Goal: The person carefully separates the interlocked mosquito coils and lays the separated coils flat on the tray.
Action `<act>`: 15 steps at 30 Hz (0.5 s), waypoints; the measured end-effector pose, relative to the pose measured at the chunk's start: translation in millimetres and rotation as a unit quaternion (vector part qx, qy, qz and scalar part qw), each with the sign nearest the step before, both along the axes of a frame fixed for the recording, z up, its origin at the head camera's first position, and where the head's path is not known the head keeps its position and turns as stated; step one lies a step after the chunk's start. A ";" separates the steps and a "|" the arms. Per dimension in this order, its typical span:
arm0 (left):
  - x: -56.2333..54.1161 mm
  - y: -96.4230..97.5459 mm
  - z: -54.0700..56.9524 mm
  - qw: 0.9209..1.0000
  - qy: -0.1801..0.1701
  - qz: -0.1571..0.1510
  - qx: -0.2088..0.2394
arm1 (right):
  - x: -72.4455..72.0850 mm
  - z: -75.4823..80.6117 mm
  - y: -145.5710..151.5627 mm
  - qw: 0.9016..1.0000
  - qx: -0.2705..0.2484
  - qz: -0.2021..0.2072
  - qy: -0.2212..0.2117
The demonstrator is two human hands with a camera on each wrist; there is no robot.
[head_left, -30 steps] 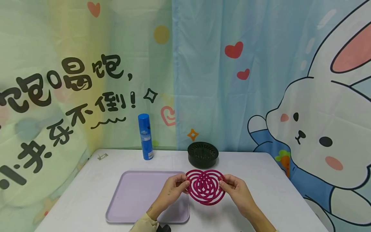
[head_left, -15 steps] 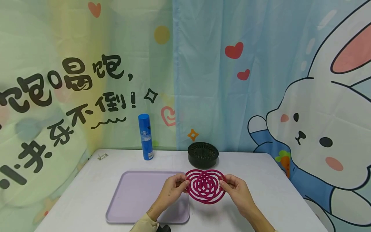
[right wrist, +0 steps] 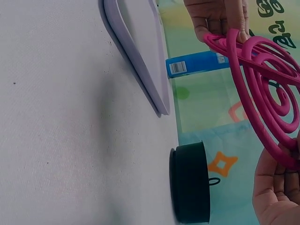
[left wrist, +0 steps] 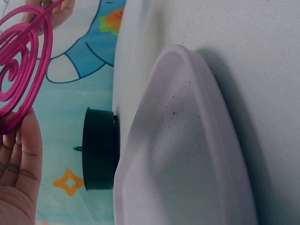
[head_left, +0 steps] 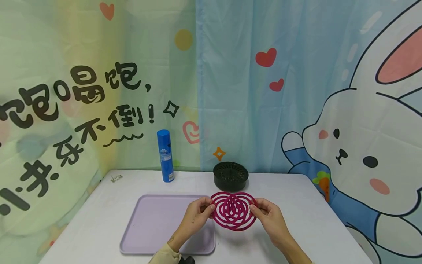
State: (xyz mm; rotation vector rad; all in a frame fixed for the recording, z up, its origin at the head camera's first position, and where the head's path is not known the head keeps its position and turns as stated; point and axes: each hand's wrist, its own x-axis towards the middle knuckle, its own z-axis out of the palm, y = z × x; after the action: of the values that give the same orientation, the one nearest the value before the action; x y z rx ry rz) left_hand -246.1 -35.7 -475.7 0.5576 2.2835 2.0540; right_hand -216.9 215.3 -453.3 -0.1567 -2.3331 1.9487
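Observation:
A pair of interlocked magenta mosquito coils (head_left: pixel 233 212) is held up above the table, between both hands. My left hand (head_left: pixel 197 214) pinches their left edge between thumb and fingers. On the opposite edge, my right hand (head_left: pixel 271 218) pinches them the same way. Seen edge-on in the right wrist view, the coils (right wrist: pixel 262 89) show their spirals spread slightly apart. The left wrist view shows the near hand (left wrist: pixel 21 168) gripping the lower rim. Just behind the coils stands a round black tin (head_left: pixel 230 179) with a slotted top.
A pale purple tray (head_left: pixel 158 223) lies at the left, dotted with small dark specks in the left wrist view. At the back stand a blue spray can (head_left: pixel 166 157) and, farther left, a small metal piece (head_left: pixel 117 178). A printed curtain (head_left: pixel 227 91) hangs behind the white table (head_left: pixel 313 220).
The lower edge of the mosquito coils has risen slightly, so they look a little flatter. Both hands keep their grip in nearly the same place.

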 end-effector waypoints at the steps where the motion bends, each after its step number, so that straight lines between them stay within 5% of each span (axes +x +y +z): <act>1: -0.2 0.1 -0.3 1.000 0.003 0.002 0.000 | -0.2 -0.4 -0.3 1.000 -0.001 -0.001 0.001; 15: -3.1 0.1 0.3 0.999 0.024 0.024 -0.035 | 0.3 0.0 -3.6 1.000 0.002 -0.007 0.011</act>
State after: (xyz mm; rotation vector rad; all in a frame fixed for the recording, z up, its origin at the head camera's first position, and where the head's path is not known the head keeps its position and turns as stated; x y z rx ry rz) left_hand -249.2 -35.6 -475.3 0.5604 2.4080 1.9920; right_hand -216.6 211.8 -453.3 -0.1490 -2.3161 1.9295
